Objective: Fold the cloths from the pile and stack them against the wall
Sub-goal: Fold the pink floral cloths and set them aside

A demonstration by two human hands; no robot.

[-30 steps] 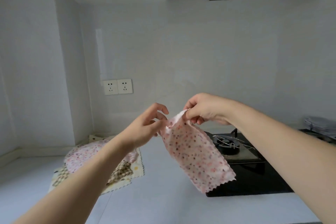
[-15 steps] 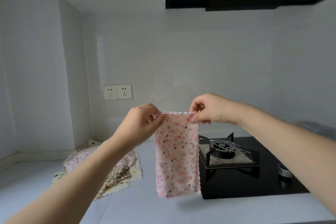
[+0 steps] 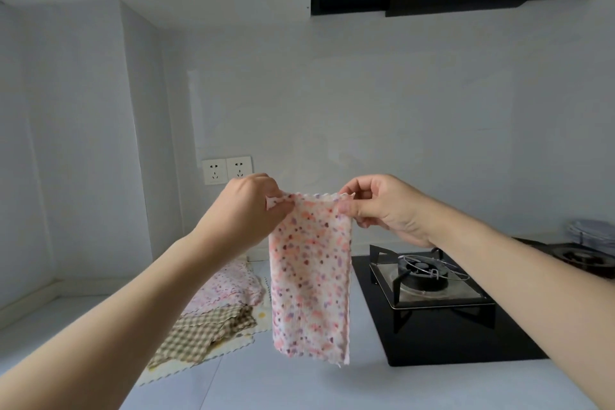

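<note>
1. The cloth [image 3: 311,276] hangs in the air in the middle of the view. It hangs straight down, above the counter [image 3: 299,386].
2. The left hand [image 3: 248,210] pinches the top left corner. The right hand [image 3: 382,206] pinches the top right corner.
3. To fold it well, the person should likely keep the top edge tight and level. The corners should meet neatly before it is laid down.
4. The pile [image 3: 216,309] lies on the counter at 8 o'clock from the cloth, near the wall [image 3: 416,143].
5. The stove [image 3: 432,286] sits at 3 o'clock, close to the cloth's edge.
6. One second ago the hands were close together and the cloth hung slanted. Now the hands are apart and it hangs flat.
</note>
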